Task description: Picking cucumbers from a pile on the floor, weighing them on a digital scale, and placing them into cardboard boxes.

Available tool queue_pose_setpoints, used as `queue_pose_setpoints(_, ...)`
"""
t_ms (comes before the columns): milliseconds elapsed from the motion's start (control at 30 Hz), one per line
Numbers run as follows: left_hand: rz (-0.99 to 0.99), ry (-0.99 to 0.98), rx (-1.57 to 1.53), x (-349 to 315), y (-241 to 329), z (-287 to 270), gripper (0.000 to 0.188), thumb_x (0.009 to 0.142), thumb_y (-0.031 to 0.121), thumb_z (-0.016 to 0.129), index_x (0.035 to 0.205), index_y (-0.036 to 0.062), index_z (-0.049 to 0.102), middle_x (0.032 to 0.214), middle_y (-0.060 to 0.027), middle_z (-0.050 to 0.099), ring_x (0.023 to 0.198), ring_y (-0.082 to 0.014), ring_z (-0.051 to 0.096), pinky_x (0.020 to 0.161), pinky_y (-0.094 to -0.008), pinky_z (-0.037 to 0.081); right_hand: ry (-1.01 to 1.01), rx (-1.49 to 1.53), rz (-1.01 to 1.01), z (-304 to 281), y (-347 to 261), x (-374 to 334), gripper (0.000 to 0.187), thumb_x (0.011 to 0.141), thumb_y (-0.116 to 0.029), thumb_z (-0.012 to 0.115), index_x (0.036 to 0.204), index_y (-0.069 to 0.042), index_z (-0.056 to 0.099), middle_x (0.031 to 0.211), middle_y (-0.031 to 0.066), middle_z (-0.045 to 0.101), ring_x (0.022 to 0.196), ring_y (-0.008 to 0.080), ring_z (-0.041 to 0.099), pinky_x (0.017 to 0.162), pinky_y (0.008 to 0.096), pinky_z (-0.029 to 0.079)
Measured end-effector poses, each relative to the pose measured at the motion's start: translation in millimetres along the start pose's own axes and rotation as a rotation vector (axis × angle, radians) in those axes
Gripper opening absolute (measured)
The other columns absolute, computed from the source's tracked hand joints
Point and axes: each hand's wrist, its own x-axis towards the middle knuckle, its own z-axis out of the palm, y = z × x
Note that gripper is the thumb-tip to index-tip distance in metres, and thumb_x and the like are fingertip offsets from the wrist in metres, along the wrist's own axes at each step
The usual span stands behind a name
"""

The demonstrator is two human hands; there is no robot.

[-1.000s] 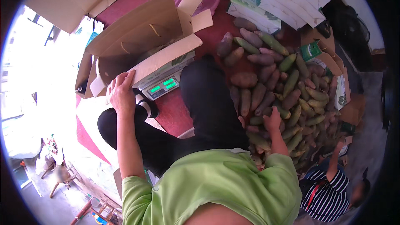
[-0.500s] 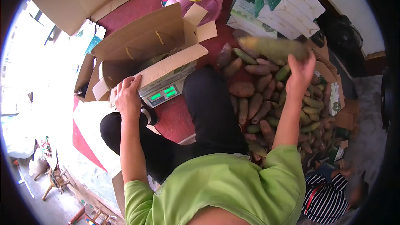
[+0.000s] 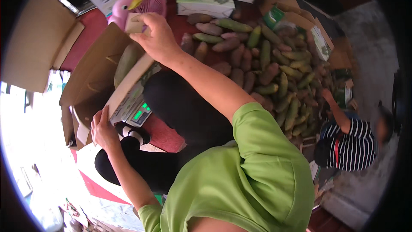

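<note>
A long cardboard box with its flaps up stands on a digital scale with a lit green display. My left hand is closed over the box's near left corner. At the far end, my right hand pinches a small end flap between thumb and fingers. A thick green radish lies inside the box, against the long wall; the box's near side hides the lower inside. Right of my knee spreads a pile of green and reddish-purple radishes.
Behind the box sits a pink fan with a duck face. White and green cartons stand at the back, and a big open cardboard box at the far left. A person in a striped shirt reaches toward the pile at the right.
My right hand has swung left from above the pile to the box's end flap, and the green radish it held is gone from it. The view has turned right.
</note>
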Motion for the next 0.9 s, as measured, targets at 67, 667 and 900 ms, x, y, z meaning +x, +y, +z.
queue_pose_setpoints(67, -0.013, 0.018, -0.025, -2, 0, -2, 0.044, 0.077, 0.002, 0.054, 0.114, 0.0237, 0.064, 0.108, 0.0017, 0.061, 0.099, -0.022, 0.057, 0.083, -0.037, 0.046, 0.015, 0.054, 0.069, -15, 5, -14, 0.029, 0.074, -0.01, 0.069, 0.101, -0.002, 0.062, 0.099, 0.0094, 0.059, 0.086, 0.0181, 0.058, 0.069, 0.0275, 0.049)
queue_pose_setpoints(667, 0.163, 0.079, -0.027, 5, -21, 27, 0.043, 0.081, 0.001, 0.052, 0.118, 0.0193, 0.062, 0.108, -0.0049, 0.061, 0.095, -0.0262, 0.06, 0.08, -0.039, 0.049, 0.163, -0.879, 1.061, -319, 139, -377, 0.027, 0.072, -0.018, 0.066, 0.096, -0.005, 0.065, 0.089, 0.0158, 0.066, 0.087, 0.0337, 0.062, 0.077, 0.0405, 0.049)
queue_pose_setpoints(900, 0.136, 0.102, -0.077, 3, -22, 29, 0.045, 0.08, -0.003, 0.051, 0.118, 0.0185, 0.062, 0.108, -0.0062, 0.061, 0.096, -0.0255, 0.06, 0.081, -0.0388, 0.049, 0.304, -1.512, 1.242, -430, 85, -374, 0.045, 0.074, -0.023, 0.065, 0.115, -0.01, 0.053, 0.114, 0.0156, 0.052, 0.111, 0.0362, 0.049, 0.087, 0.0473, 0.045)
